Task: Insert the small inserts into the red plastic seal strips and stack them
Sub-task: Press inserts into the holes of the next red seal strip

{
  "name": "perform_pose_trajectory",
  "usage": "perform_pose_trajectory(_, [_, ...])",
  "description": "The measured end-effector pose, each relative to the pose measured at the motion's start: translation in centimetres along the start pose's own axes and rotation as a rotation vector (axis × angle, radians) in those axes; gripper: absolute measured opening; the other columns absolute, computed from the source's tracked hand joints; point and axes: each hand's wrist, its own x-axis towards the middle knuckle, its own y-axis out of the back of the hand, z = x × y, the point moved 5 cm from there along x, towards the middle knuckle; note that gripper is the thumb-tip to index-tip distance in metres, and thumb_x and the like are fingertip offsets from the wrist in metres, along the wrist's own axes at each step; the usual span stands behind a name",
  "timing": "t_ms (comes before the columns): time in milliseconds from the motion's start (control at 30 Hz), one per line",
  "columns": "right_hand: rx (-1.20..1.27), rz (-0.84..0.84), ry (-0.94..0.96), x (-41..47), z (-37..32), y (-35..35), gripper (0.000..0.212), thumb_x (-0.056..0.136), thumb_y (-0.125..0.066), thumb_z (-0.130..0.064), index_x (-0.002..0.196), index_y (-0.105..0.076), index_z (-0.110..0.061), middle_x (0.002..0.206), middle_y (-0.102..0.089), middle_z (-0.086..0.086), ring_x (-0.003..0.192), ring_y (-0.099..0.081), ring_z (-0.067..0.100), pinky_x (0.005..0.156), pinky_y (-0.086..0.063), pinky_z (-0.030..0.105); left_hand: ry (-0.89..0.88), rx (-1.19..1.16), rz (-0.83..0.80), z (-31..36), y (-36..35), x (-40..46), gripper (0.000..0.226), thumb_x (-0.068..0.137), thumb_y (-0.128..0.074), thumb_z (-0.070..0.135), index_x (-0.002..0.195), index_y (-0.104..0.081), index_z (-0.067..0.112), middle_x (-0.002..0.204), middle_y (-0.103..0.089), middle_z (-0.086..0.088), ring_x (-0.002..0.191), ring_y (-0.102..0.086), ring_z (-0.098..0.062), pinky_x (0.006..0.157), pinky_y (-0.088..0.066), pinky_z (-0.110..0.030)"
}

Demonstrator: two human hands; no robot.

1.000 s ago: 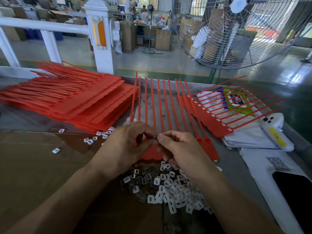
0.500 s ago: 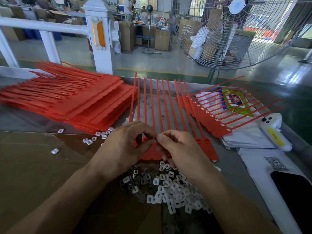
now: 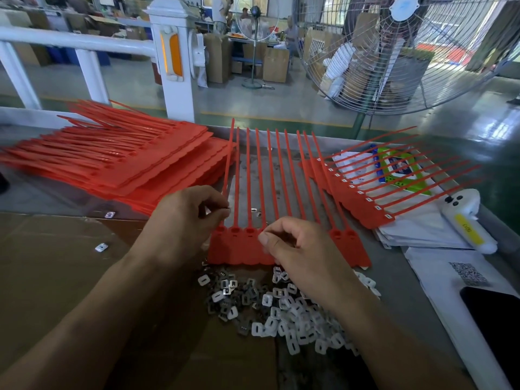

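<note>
Red seal strips [image 3: 281,198], joined in one comb-like sheet, lie flat on the table [image 3: 42,192] with the tails pointing away from the person. Left hand [image 3: 183,223] has its fingers curled and pinches the leftmost tail near its head. Right hand [image 3: 295,249] hovers over the strip heads with thumb and forefinger pressed together; whether an insert is between them I cannot tell. Small white inserts [image 3: 284,311] lie in a heap just in front of the sheet. A stack of red strips [image 3: 126,164] rests at the left.

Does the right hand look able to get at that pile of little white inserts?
Probably yes: the pile of inserts lies uncovered directly beneath the right hand, with nothing between them.
</note>
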Motion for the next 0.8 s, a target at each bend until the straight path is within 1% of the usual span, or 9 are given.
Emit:
perform_pose_trajectory(100, [-0.02, -0.011, 0.02, 0.0, 0.0, -0.1, 0.012, 0.101, -0.062, -0.04, 0.091, -0.069, -0.036, 0.084, -0.068, -0.029, 0.078, -0.065, -0.007, 0.065, -0.044, 0.005, 0.049, 0.043, -0.042, -0.7, 0.4, 0.1, 0.014, 0.086, -0.079, 0.025, 0.083, -0.071, 0.037, 0.084, -0.065, 0.033, 0.078, -0.061, 0.007, 0.062, -0.042, -0.016])
perform_pose_trajectory(167, [-0.045, -0.009, 0.03, 0.0, 0.0, -0.2, 0.013, 0.101, -0.062, -0.041, 0.091, -0.069, -0.037, 0.084, -0.069, -0.026, 0.076, -0.066, -0.003, 0.064, -0.045, 0.006, 0.061, 0.058, -0.073, -0.9, 0.4, 0.1, 0.013, 0.087, -0.078, 0.024, 0.082, -0.072, 0.035, 0.082, -0.064, 0.036, 0.078, -0.06, 0.009, 0.062, -0.04, -0.016])
perform_pose_trajectory(267, [-0.06, -0.001, 0.04, 0.0, -0.1, -0.1, 0.012, 0.101, -0.062, -0.041, 0.091, -0.069, -0.037, 0.085, -0.07, -0.022, 0.077, -0.068, 0.001, 0.063, -0.048, 0.008, 0.09, 0.084, -0.091, -1.2, 0.2, 0.1, 0.011, 0.086, -0.079, 0.025, 0.083, -0.074, 0.034, 0.075, -0.065, 0.028, 0.079, -0.059, 0.011, 0.064, -0.041, -0.016])
perform_pose_trajectory(367, [-0.058, -0.007, 0.05, -0.1, -0.2, -0.2, 0.012, 0.101, -0.063, -0.038, 0.093, -0.071, -0.034, 0.082, -0.069, -0.025, 0.075, -0.066, -0.002, 0.064, -0.045, 0.006, 0.106, 0.136, -0.135, -1.4, -0.2, 0.0, 0.008, 0.087, -0.077, 0.026, 0.088, -0.075, 0.034, 0.08, -0.065, 0.025, 0.079, -0.06, 0.008, 0.07, -0.046, -0.018])
perform_pose_trajectory(467, [-0.05, -0.015, 0.061, -0.2, -0.4, -0.3, 0.011, 0.101, -0.064, -0.036, 0.095, -0.072, -0.032, 0.082, -0.072, -0.014, 0.071, -0.067, 0.004, 0.066, -0.05, 0.013, 0.115, 0.147, -0.161, -1.4, -0.5, -0.1, 0.01, 0.088, -0.077, 0.024, 0.091, -0.076, 0.033, 0.084, -0.067, 0.024, 0.081, -0.06, 0.007, 0.074, -0.049, -0.02])
perform_pose_trajectory(500, [-0.054, -0.02, 0.067, -0.2, -0.5, -0.3, 0.011, 0.101, -0.064, -0.036, 0.096, -0.072, -0.031, 0.082, -0.072, -0.012, 0.069, -0.066, 0.004, 0.065, -0.05, 0.014, 0.12, 0.146, -0.164, -1.4, -0.5, -0.1, 0.01, 0.088, -0.077, 0.024, 0.091, -0.076, 0.033, 0.085, -0.067, 0.024, 0.081, -0.06, 0.007, 0.074, -0.048, -0.02])
perform_pose_trajectory(600, [-0.081, -0.04, 0.082, -0.3, -0.6, -0.4, 0.011, 0.101, -0.065, -0.035, 0.098, -0.073, -0.028, 0.08, -0.07, -0.013, 0.064, -0.061, -0.004, 0.061, -0.045, 0.009, 0.134, 0.141, -0.182, -1.4, -0.5, -0.1, 0.01, 0.088, -0.077, 0.023, 0.092, -0.077, 0.032, 0.086, -0.068, 0.023, 0.083, -0.061, 0.006, 0.076, -0.05, -0.023])
perform_pose_trajectory(733, [-0.086, -0.048, 0.079, -0.3, -0.6, -0.5, 0.012, 0.1, -0.065, -0.035, 0.1, -0.074, -0.027, 0.084, -0.07, -0.014, 0.068, -0.062, -0.006, 0.064, -0.045, 0.008, 0.143, 0.134, -0.208, -1.5, -0.5, 0.0, 0.012, 0.088, -0.077, 0.021, 0.092, -0.078, 0.032, 0.089, -0.07, 0.021, 0.085, -0.061, 0.006, 0.075, -0.046, -0.015])
perform_pose_trajectory(800, [-0.086, -0.052, 0.084, -0.3, -0.6, -0.5, 0.012, 0.1, -0.065, -0.034, 0.101, -0.074, -0.026, 0.085, -0.071, -0.014, 0.069, -0.062, -0.005, 0.065, -0.046, 0.009, 0.152, 0.13, -0.216, -1.5, -0.5, -0.1, 0.012, 0.088, -0.077, 0.021, 0.092, -0.078, 0.033, 0.09, -0.069, 0.021, 0.086, -0.06, 0.006, 0.075, -0.045, -0.014])
